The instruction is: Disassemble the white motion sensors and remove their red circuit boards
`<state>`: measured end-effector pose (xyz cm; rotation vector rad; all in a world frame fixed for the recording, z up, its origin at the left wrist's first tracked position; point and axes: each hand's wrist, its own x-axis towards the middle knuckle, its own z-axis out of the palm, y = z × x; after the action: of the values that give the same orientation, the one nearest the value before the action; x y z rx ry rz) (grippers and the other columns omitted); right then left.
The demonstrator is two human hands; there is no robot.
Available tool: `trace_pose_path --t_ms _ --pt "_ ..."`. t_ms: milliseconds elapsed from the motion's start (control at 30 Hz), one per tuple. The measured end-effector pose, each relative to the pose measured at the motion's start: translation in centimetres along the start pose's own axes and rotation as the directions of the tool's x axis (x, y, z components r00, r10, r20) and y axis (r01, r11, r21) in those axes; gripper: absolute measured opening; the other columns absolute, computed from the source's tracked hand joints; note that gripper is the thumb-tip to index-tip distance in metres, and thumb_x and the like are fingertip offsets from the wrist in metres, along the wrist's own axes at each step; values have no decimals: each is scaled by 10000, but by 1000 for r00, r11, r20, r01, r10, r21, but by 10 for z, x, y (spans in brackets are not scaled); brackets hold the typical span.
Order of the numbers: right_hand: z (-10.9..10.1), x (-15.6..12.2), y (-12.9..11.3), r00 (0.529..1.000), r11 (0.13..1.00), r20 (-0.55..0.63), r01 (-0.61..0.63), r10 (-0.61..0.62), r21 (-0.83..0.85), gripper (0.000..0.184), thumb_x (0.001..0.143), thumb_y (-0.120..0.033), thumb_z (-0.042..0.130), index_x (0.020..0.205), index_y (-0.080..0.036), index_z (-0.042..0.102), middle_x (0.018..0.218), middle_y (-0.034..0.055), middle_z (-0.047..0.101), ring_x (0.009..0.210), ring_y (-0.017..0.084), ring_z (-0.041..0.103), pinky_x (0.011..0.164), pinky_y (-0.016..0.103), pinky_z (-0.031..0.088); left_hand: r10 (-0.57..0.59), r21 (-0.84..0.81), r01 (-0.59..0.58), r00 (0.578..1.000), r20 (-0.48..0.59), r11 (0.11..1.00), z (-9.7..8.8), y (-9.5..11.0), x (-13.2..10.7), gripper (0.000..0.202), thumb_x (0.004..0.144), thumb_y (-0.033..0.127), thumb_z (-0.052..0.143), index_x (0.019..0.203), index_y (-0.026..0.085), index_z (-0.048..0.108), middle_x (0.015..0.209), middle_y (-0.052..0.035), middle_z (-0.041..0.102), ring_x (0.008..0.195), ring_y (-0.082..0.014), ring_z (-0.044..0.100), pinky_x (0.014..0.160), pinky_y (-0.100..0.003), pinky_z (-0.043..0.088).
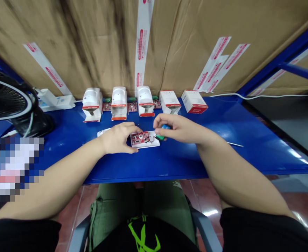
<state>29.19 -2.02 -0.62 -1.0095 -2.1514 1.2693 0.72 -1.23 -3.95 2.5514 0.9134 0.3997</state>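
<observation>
My left hand (119,138) grips the left end of a white plastic housing (155,142), thumb on the near side and fingers on the far side. A red circuit board (140,138) lies in it, with thin dark wires at its right end. My right hand (177,128) is closed on a small blue-and-green battery (159,137) just over the housing's right end; the fingers partly cover it. Another white plastic part (101,132) shows from behind my left hand, mostly hidden.
Along the back of the blue table (154,166) stand several small cartons, three with white sensors (119,93) on top. Red boards with green parts lie between them. A black fan (9,101) and power strip (61,102) stand left. A thin metal tool (235,144) lies right.
</observation>
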Motion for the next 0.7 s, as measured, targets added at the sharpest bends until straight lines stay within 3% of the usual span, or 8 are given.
trace_pose_path --t_ms 100,167,333,433,533,633,700 --pt "4 3 2 983 962 -55 -157 173 222 171 997 -371 717 968 -250 599 775 -41 580 593 117 565 504 251 538 9 -6 -9 1000 -2 1000 1 -1 -1 616 764 333 943 1329 203 733 1142 -72 750 1027 -283 745 966 -414 604" --pt "6 4 2 975 929 -35 -196 217 314 251 976 -425 773 950 -250 596 740 -54 544 559 106 519 435 229 509 23 -12 -23 1000 0 1000 1 -2 -1 605 773 330 936 1327 204 728 1174 -80 755 1066 -290 747 987 -419 600" --pt "-8 0 1 990 867 62 -138 123 478 469 777 -436 981 971 -236 605 710 -87 555 559 82 507 434 198 514 95 -54 -92 994 59 994 -4 -1 -2 583 795 354 923 1324 206 728 1192 -86 779 1097 -295 745 1022 -426 578" --pt "-29 -8 1 995 855 79 -99 68 510 486 731 -401 997 992 -237 621 763 -84 595 555 67 509 560 267 623 112 -32 -109 987 119 994 -9 1 -3 581 790 369 933 1317 216 742 1185 -85 792 1110 -313 745 1058 -459 547" --pt "-47 -16 -1 995 839 -93 13 44 544 469 669 -338 981 913 -263 587 742 -110 541 549 59 444 799 418 698 94 -14 -93 987 126 996 -13 1 -4 654 769 461 962 1336 223 738 1191 -93 796 1147 -345 739 1078 -499 526" --pt "-53 -19 -2 956 827 -292 158 8 539 487 630 -279 948 827 -279 503 707 -135 439 542 53 350 1007 526 650 52 -92 -49 998 22 995 -13 -1 -5 740 797 509 941 1422 202 691 1224 -120 783 1164 -342 733 1070 -503 546" --pt "-48 -16 1 950 824 -309 209 -44 527 491 655 -267 940 819 -277 477 713 -131 429 556 59 367 1065 558 614 2 -220 -21 996 -84 975 -10 -2 -5 776 839 476 909 1504 195 624 1290 -143 766 1170 -315 728 1064 -484 565"
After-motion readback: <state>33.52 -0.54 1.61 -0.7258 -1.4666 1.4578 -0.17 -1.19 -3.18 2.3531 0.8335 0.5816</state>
